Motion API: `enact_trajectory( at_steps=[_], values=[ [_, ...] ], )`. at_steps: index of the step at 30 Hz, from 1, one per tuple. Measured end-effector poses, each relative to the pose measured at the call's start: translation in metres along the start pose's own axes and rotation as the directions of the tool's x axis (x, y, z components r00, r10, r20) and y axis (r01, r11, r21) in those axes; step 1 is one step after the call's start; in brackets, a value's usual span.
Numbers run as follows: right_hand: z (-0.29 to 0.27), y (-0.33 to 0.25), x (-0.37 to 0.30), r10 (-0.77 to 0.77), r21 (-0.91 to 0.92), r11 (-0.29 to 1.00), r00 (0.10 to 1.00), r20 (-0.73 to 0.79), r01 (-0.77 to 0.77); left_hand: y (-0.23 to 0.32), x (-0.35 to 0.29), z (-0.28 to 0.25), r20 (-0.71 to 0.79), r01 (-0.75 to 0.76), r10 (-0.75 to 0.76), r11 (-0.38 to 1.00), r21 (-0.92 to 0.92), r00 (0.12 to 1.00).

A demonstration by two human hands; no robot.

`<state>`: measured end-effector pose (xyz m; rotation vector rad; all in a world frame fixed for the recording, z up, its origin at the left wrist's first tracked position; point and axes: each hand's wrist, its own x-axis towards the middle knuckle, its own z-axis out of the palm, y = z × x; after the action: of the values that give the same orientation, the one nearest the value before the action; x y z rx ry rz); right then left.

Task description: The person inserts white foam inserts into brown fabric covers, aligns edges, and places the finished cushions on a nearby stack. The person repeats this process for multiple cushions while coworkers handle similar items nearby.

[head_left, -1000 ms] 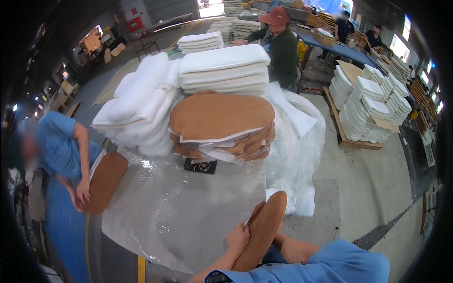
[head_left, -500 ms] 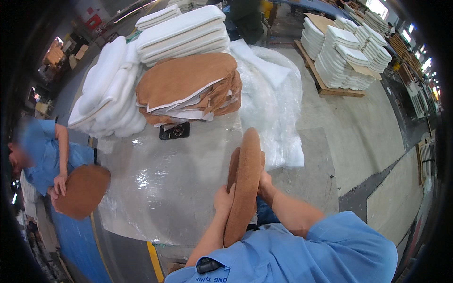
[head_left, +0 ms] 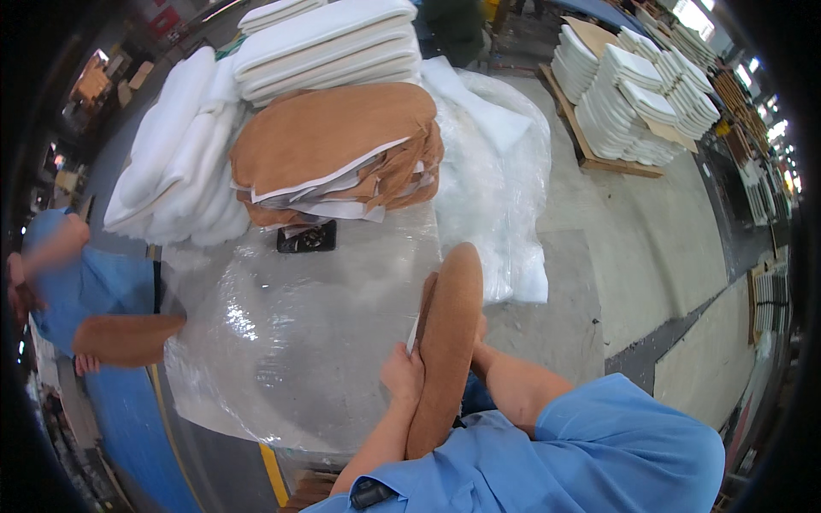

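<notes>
A brown fabric-covered cushion (head_left: 451, 350) stands on edge in front of my body, its long side running away from me. My left hand (head_left: 402, 374) is closed on its left side, where a folded-back flap of the brown cover and a narrow white edge show. On the right side my right hand (head_left: 481, 338) presses against the cushion; most of its fingers are hidden behind it. Beyond the cushion, a pile of brown fabric covers (head_left: 338, 145) with white undersides lies on the plastic-wrapped work surface (head_left: 291, 342). A black phone-like object (head_left: 306, 238) lies at the pile's near edge.
White padding stacks (head_left: 329, 51) and folded white padding (head_left: 167, 154) stand behind and left of the covers. Clear plastic wrap (head_left: 505, 188) covers white material at right. A pallet (head_left: 620, 165) carries stacked white pads. At left, a co-worker holds another brown cushion (head_left: 128, 340).
My cushion has turned slightly, and a white edge now shows above my left hand. The co-worker's cushion has tipped to a flatter angle, and one of their hands has lifted away.
</notes>
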<state>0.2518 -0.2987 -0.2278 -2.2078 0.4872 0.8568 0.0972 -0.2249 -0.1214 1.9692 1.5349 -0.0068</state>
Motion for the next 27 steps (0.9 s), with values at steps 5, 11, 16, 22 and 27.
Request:
enact_trajectory(
  at_steps=[5, 11, 16, 22, 27],
  values=[
    [0.005, 0.003, 0.002, -0.026, 0.161, 0.987, 0.994, 0.102, 0.009, -0.01, 0.005, 0.003, -0.06, -0.059, 0.056, 0.997, -0.052, 0.997],
    [0.012, 0.003, 0.008, -0.055, 0.331, 0.944, 0.978, 0.203, -0.016, -0.017, -0.001, -0.009, -0.039, -0.17, 0.167, 0.98, -0.106, 0.985],
    [-0.014, -0.009, 0.025, -0.154, 0.319, 0.941, 0.982, 0.108, 0.112, 0.001, -0.01, -0.007, -0.009, -0.19, 0.19, 0.978, -0.089, 0.982],
    [-0.12, -0.065, -0.059, -0.782, -0.131, 0.574, 0.589, 0.205, 0.808, -0.045, -0.019, -0.029, -0.064, -0.266, 0.258, 0.942, -0.203, 0.964],
    [-0.197, -0.128, -0.181, -0.609, -0.207, -0.561, -0.23, 0.759, 0.802, -0.082, -0.061, -0.033, -0.059, -0.123, 0.109, 0.927, -0.354, 0.992]
  ],
)
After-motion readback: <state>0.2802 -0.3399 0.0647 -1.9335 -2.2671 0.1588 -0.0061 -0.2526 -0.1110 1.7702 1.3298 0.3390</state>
